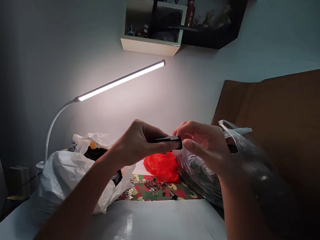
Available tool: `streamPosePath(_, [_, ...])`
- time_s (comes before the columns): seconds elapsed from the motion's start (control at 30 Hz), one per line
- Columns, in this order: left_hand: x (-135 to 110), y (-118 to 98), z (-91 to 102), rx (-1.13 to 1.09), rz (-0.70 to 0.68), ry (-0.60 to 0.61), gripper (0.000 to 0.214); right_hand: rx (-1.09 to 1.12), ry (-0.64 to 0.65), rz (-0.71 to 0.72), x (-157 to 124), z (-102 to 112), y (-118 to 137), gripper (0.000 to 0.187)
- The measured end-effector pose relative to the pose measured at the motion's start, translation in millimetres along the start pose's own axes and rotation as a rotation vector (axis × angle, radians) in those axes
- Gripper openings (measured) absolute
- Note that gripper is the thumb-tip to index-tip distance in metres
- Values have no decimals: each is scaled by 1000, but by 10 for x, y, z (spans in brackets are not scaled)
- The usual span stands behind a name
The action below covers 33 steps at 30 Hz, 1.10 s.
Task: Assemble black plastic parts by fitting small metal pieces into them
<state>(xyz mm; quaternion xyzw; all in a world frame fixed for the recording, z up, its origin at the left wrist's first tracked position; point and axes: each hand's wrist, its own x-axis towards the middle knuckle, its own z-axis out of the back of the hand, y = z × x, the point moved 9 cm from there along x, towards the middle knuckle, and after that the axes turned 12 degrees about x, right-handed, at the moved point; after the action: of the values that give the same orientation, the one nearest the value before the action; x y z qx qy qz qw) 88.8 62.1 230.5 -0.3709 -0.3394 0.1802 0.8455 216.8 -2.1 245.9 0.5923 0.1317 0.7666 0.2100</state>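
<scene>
Dim light fills the room, with a pale wall [93, 42] standing behind a white bench [149, 229]. Above the bench, the left hand [141, 142] is closed on a slim black object [166, 139], pinching it between thumb and fingers so that its end pokes out towards the right hand [204, 142]. That right hand has its fingers curled and its thumb close to the protruding end; whether it grips the object, I cannot tell. Below and between both hands sits a crumpled red bag [162, 168], with small metal pieces [154, 185] scattered nearer on a camouflage-patterned sheet [184, 190]. Left of the left hand slumps a white plastic bag [63, 173]; just below the right hand bulges a clear plastic bag [193, 168]. Farther out, a lit lamp [121, 81] slants above the left hand, a wall shelf [151, 46] hangs higher, and brown cardboard [289, 113] leans beyond the right hand.
</scene>
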Motion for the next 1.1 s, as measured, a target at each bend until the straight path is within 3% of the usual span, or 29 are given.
streamPosePath(0.47, [12,-14,-62,31,-59,67,23,90,-21,11,-19,22,-46,36])
streamPosePath(0.83, [48,47,135,179,-103,-6,26,-173,-84,41,-73,74,-99,19])
streamPosePath(1.1, [26,43,184,224,-54,-77,23,-343,-65,30,-57,91,-140,15])
